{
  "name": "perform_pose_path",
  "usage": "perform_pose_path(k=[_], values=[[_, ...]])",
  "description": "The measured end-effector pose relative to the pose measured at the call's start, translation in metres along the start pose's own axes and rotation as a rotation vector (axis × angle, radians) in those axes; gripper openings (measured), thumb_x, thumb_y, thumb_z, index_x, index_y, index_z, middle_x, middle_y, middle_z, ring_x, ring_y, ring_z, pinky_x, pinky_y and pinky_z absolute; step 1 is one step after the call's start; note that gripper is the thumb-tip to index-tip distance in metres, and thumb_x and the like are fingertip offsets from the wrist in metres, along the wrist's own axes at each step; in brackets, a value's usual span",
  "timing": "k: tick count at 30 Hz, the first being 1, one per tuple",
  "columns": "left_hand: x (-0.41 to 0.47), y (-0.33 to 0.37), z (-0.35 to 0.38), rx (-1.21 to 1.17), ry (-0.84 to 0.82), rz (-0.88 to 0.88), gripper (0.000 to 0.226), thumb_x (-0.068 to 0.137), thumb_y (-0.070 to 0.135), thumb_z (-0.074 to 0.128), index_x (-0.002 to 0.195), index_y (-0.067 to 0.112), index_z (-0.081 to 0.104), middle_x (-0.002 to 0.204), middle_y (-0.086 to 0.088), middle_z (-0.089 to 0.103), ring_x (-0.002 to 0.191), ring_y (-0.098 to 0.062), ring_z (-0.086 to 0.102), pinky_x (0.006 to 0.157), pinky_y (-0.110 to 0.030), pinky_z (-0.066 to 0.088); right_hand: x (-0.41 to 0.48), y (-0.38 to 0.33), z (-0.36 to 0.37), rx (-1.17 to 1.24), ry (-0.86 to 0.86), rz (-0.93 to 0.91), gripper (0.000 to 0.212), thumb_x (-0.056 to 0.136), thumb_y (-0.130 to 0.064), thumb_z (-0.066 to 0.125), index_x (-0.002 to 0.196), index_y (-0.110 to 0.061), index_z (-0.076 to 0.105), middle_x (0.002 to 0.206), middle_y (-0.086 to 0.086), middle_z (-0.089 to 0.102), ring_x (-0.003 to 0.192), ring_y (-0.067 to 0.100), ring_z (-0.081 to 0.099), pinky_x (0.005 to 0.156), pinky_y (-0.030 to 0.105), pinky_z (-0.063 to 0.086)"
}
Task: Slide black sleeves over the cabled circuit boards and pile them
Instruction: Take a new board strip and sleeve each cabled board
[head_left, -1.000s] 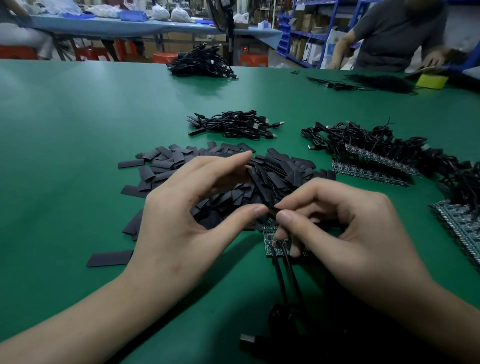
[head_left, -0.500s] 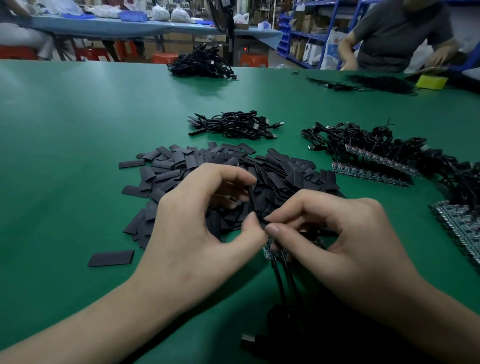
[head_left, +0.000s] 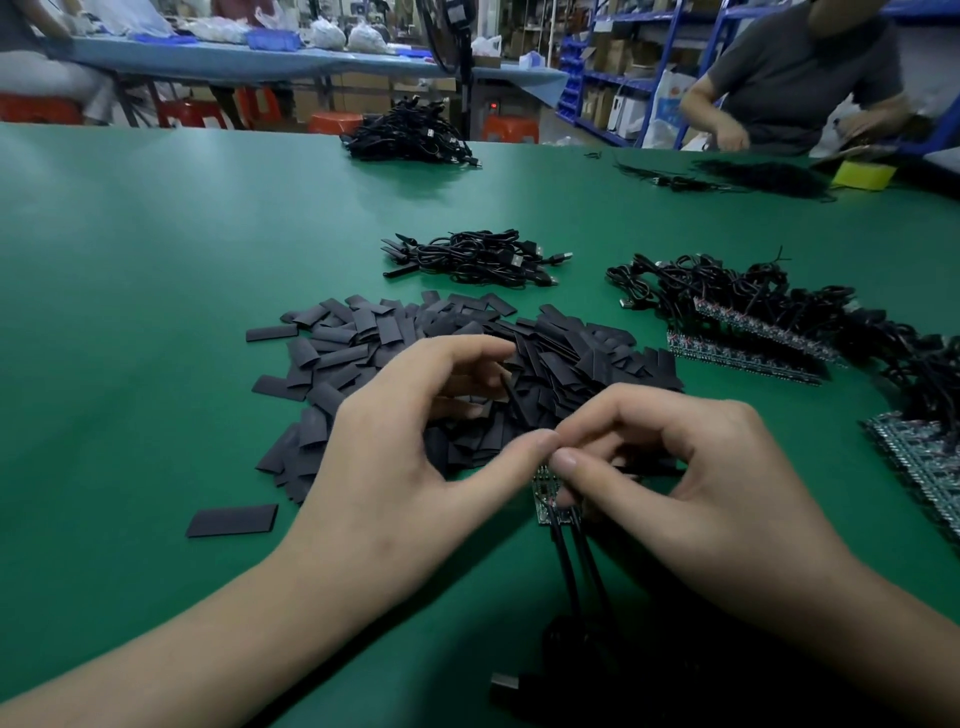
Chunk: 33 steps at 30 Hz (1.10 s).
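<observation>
Your left hand (head_left: 415, 447) curls around a thin black sleeve (head_left: 511, 397), seen edge-on, which runs from your bent forefinger down to your thumb tip. Your right hand (head_left: 701, 499) pinches the top end of a small circuit board (head_left: 548, 496) between thumb and curled fingers. Your two thumb tips almost touch just above the board. Your fingers hide whether the sleeve's mouth has reached the board.

The board lies low over the green table (head_left: 156, 270), right in front of you, at the near edge of the sleeve heap (head_left: 561, 348). Its two black cables (head_left: 576, 566) trail back toward you and end in a dark tangle at the bottom of the view.

The heap of loose flat sleeves spreads out behind both of your hands. One single sleeve (head_left: 232, 520) lies apart on the table, to the left of your left wrist.

Beyond the heap sits a small bundle of cables (head_left: 472, 257). To your right, rows of bare boards (head_left: 748, 335) with tangled cables stretch toward the table's edge, and more boards (head_left: 924, 467) lie at the far right. A bigger cable pile (head_left: 410, 137) rests at the table's far side. Another person (head_left: 800, 67) in a grey shirt works at the far right corner, near a yellow block (head_left: 862, 174).
</observation>
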<state>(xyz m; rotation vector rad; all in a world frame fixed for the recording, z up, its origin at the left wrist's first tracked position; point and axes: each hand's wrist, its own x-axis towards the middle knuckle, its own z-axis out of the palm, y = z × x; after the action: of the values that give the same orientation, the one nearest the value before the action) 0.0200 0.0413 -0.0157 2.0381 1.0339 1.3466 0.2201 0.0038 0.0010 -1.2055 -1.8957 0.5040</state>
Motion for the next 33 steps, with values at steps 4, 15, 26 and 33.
perform_pose_path(k=[4, 15, 26, 33], values=[[0.002, -0.001, -0.001, -0.066, 0.082, -0.044, 0.045, 0.075, 0.037, 0.082, 0.115, 0.029, 0.066, 0.099, 0.013, 0.070, 0.098, -0.010, 0.070, 0.086, -0.016, 0.053, 0.005, 0.002, -0.010, -0.200, -0.065, -0.051, 0.017, 0.083, -0.046, 0.072, 0.096, -0.035, 0.072, 0.086, -0.018, 0.071, 0.084, 0.004, 0.068, 0.070, 0.017, 0.049], [0.005, -0.008, -0.005, -0.045, 0.103, -0.163, 0.056, 0.074, 0.061, 0.074, 0.122, 0.033, 0.064, 0.103, 0.017, 0.069, 0.104, 0.000, 0.064, 0.090, -0.025, 0.053, 0.019, 0.015, -0.041, -0.319, -0.194, -0.072, 0.024, 0.096, -0.051, 0.053, 0.096, -0.037, 0.073, 0.066, -0.016, 0.068, 0.054, 0.006, 0.062, 0.053, 0.025, 0.047], [-0.003, -0.001, -0.001, 0.495, -0.258, 0.080, 0.048, 0.088, 0.076, 0.040, 0.102, 0.041, 0.069, 0.090, 0.021, 0.053, 0.091, -0.003, 0.048, 0.083, -0.030, 0.047, 0.157, 0.023, -0.107, -0.631, 0.027, 0.032, 0.029, 0.105, -0.043, 0.049, 0.108, -0.031, 0.075, 0.072, 0.009, 0.063, 0.057, 0.021, 0.048, 0.055, 0.033, 0.032], [-0.003, -0.001, 0.001, 0.568, -0.343, 0.128, 0.068, 0.086, 0.085, 0.030, 0.122, 0.040, 0.065, 0.095, 0.022, 0.051, 0.093, -0.005, 0.043, 0.078, -0.024, 0.038, 0.279, 0.048, -0.041, -0.711, -0.076, -0.052, 0.038, 0.110, -0.035, 0.042, 0.120, -0.014, 0.072, 0.106, 0.010, 0.069, 0.095, 0.029, 0.060, 0.074, 0.036, 0.039]])
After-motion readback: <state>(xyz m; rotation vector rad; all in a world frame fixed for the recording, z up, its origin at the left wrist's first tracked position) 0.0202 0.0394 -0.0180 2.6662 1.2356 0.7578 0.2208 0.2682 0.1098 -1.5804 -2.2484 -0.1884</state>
